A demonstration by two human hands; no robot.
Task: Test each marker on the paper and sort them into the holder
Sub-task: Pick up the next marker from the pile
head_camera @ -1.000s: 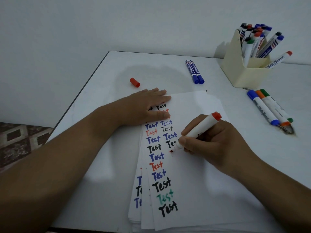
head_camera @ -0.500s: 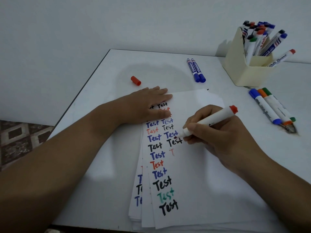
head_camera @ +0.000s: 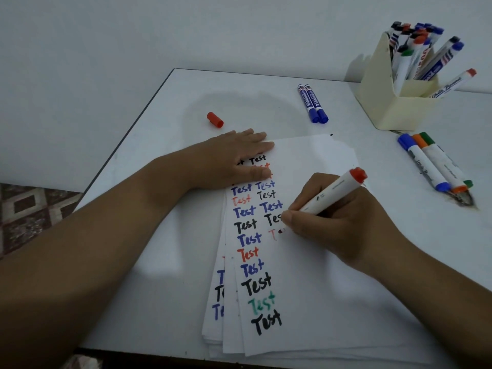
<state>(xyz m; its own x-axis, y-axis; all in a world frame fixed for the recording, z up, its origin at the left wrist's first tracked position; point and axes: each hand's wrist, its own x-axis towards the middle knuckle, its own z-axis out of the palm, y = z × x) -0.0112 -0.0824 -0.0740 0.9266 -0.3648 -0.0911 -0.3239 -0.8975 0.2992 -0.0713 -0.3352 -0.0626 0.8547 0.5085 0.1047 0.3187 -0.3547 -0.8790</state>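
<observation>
My right hand [head_camera: 332,227] grips a white marker with a red end [head_camera: 335,191], its tip down on the top sheet of a paper stack [head_camera: 306,302]. A faint red "T" and the start of a second letter show at the tip, beside columns of "Test" in several colours. My left hand [head_camera: 234,161] lies flat with straight fingers on the paper's upper left corner. The marker's red cap [head_camera: 215,120] lies loose on the table beyond my left hand. A cream holder [head_camera: 394,107] at the back right is packed with several markers.
Two blue markers [head_camera: 312,103] lie side by side at the back of the white table [head_camera: 133,235]. Three markers, blue, orange and green [head_camera: 436,166], lie to the right below the holder, beside a dark stain. The table's left edge drops to a patterned floor.
My right hand drew the red "T", lifted back to the row's level and came down again to write the following letter. My left hand stayed flat on the paper.
</observation>
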